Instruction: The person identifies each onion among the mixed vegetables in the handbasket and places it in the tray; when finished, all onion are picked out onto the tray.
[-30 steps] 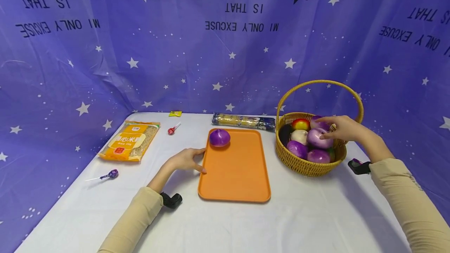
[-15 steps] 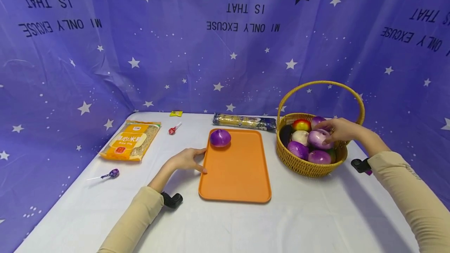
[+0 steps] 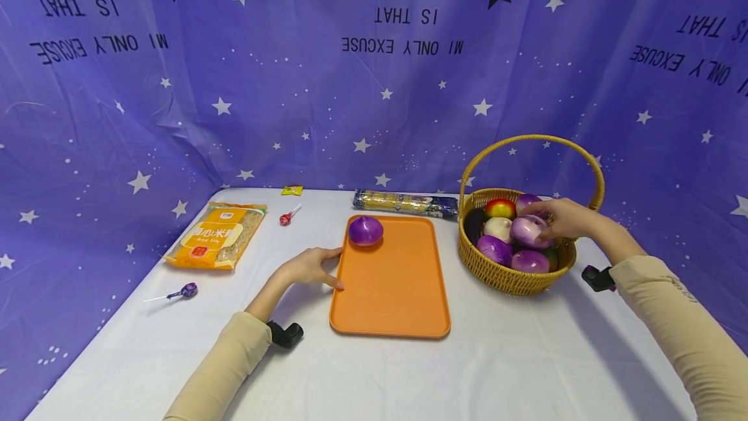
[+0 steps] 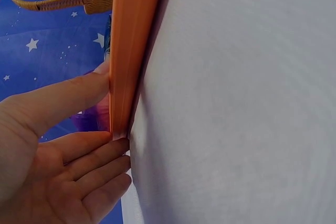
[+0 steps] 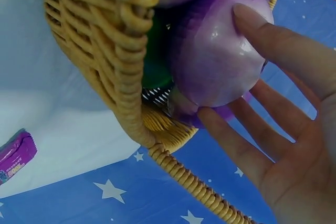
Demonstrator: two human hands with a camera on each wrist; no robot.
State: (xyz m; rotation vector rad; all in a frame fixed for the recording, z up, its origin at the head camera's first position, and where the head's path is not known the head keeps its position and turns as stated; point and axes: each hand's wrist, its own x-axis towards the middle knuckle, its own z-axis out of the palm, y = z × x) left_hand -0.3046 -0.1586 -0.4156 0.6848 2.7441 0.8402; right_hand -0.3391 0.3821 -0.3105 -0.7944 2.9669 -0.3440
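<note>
My right hand (image 3: pixel 563 218) reaches into the wicker basket (image 3: pixel 497 271) and grips a pale purple onion (image 3: pixel 526 230). In the right wrist view, the thumb lies on one side of this onion (image 5: pixel 220 51) and the fingertips (image 5: pixel 210 116) on another. My left hand (image 3: pixel 310 266) touches the left edge of the orange tray (image 3: pixel 391 284), its fingers nearly straight. The left wrist view has the thumb and fingertips right at the tray's rim (image 4: pixel 131 40). A darker purple onion (image 3: pixel 365 231) sits at the tray's far left corner.
Other onions (image 3: pixel 530 261), a red-yellow fruit (image 3: pixel 500 208) and an eggplant (image 3: pixel 474 225) fill the basket, under its tall handle (image 3: pixel 532 137). A long packet (image 3: pixel 405 202) lies behind the tray. Leftward are an orange food bag (image 3: pixel 216 236), lollipops (image 3: pixel 188 290) and a yellow wrapper (image 3: pixel 291 190).
My right hand has lowered slightly, and its fingers have settled around the pale purple onion. The left hand stays at the tray's edge.
</note>
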